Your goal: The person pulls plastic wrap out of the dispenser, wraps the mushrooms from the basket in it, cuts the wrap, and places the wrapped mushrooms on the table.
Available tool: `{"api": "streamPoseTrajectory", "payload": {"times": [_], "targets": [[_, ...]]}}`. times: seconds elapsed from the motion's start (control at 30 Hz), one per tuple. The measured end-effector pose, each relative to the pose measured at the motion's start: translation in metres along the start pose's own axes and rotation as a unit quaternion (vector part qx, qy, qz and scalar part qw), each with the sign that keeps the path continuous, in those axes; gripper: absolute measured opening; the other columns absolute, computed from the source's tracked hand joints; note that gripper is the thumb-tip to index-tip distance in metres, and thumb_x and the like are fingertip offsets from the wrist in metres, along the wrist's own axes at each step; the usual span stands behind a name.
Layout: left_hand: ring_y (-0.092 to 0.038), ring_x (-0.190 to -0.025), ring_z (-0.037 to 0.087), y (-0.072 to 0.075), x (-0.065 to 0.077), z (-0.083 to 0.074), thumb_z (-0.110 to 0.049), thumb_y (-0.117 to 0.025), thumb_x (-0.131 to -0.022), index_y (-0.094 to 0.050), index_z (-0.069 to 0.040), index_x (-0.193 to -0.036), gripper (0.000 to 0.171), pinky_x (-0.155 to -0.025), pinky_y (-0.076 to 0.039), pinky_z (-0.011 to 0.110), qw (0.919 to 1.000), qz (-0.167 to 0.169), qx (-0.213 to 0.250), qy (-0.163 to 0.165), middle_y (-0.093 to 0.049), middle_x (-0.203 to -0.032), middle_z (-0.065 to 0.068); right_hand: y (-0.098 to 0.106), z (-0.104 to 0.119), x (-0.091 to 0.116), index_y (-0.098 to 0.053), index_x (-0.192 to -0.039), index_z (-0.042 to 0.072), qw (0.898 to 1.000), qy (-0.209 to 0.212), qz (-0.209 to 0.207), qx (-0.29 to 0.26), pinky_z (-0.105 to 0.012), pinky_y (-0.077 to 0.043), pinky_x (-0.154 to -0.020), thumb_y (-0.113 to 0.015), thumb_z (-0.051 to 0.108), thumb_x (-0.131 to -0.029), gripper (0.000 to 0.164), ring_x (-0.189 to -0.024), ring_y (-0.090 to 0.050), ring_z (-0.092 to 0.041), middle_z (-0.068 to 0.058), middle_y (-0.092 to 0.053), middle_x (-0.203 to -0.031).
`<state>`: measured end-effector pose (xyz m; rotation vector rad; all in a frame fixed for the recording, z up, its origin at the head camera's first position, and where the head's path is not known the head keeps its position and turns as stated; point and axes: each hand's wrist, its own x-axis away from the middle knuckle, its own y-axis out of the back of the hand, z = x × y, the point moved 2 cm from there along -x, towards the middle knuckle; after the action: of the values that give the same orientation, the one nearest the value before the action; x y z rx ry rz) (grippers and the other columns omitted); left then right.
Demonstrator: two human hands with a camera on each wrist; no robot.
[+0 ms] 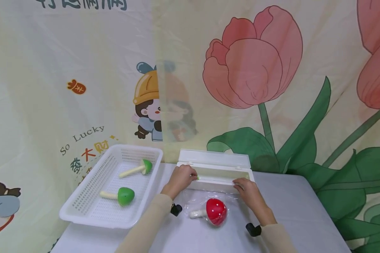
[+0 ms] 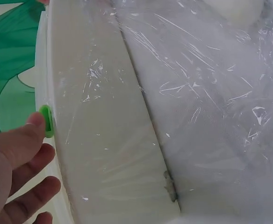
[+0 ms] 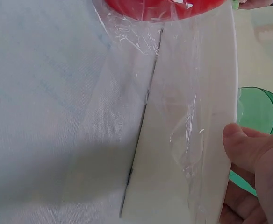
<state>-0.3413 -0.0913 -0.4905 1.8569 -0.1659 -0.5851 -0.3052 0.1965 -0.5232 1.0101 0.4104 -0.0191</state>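
Note:
A long white plastic wrap box (image 1: pixel 215 185) stands before me with its lid (image 1: pixel 213 159) tipped back. My left hand (image 1: pixel 181 179) is at its front rim toward the left end, where thumb and forefinger pinch a small green slider (image 2: pixel 46 120). Toward the right end, my right hand (image 1: pixel 250 193) grips the front wall, thumb outside and fingers over the rim. Clear film (image 2: pixel 211 93) hangs down the box front and spreads over the table. A red toy mushroom (image 1: pixel 216 212) with white dots and a pale stem lies on its side on the film, between my forearms.
To the left, a white perforated basket (image 1: pixel 68 209) holds two toy mushrooms with green caps, one (image 1: pixel 125 196) nearer me and one (image 1: pixel 146 166) farther back. A printed curtain (image 1: pixel 183 35) hangs behind the pale-covered table (image 1: pixel 288 196).

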Motion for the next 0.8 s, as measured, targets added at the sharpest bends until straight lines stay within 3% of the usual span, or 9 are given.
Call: {"api": "streamPoseTrajectory", "payload": {"times": [0.17,0.33,0.63,0.8], "targets": [[-0.068,-0.084,0.022,0.003,0.004,0.008,-0.028,-0.081,-0.087,-0.081,-0.023,-0.084,0.006,-0.073,-0.049,0.042,0.9987,-0.006,-0.05,0.002,-0.075,-0.084,-0.007,-0.002,0.002,-0.001,-0.077,-0.106,0.001,1.0,0.0,-0.016,-0.008,-0.048,-0.058,-0.092,-0.077,0.0,-0.088,0.019,-0.106,-0.072,-0.034,-0.016,-0.077,-0.108],[-0.067,-0.082,0.021,0.015,0.014,0.024,-0.026,-0.083,-0.085,-0.077,-0.023,-0.081,0.007,-0.076,-0.047,0.044,0.9958,-0.01,-0.077,0.049,-0.073,-0.082,-0.005,-0.001,0.001,0.0,-0.078,-0.106,0.001,1.0,-0.006,-0.02,-0.011,-0.049,-0.058,-0.093,-0.077,-0.001,-0.088,0.019,-0.106,-0.072,-0.034,-0.016,-0.077,-0.108],[-0.064,-0.079,0.017,0.022,0.019,0.034,-0.021,-0.083,-0.083,-0.077,-0.021,-0.081,0.006,-0.079,-0.047,0.043,0.9918,0.005,-0.079,0.1,-0.076,-0.087,-0.005,-0.002,-0.001,0.001,-0.078,-0.106,0.001,0.999,-0.009,-0.021,-0.025,-0.05,-0.058,-0.093,-0.078,-0.001,-0.087,0.019,-0.106,-0.072,-0.034,-0.016,-0.077,-0.107],[-0.064,-0.08,0.017,0.024,0.016,0.037,-0.019,-0.082,-0.085,-0.078,-0.02,-0.084,0.004,-0.083,-0.051,0.044,0.9909,0.027,-0.056,0.12,-0.076,-0.088,-0.004,-0.004,0.001,0.007,-0.077,-0.104,0.005,1.0,0.008,-0.028,0.003,-0.053,-0.055,-0.097,-0.081,0.007,-0.087,0.018,-0.117,-0.065,-0.039,-0.018,-0.071,-0.12]]}}
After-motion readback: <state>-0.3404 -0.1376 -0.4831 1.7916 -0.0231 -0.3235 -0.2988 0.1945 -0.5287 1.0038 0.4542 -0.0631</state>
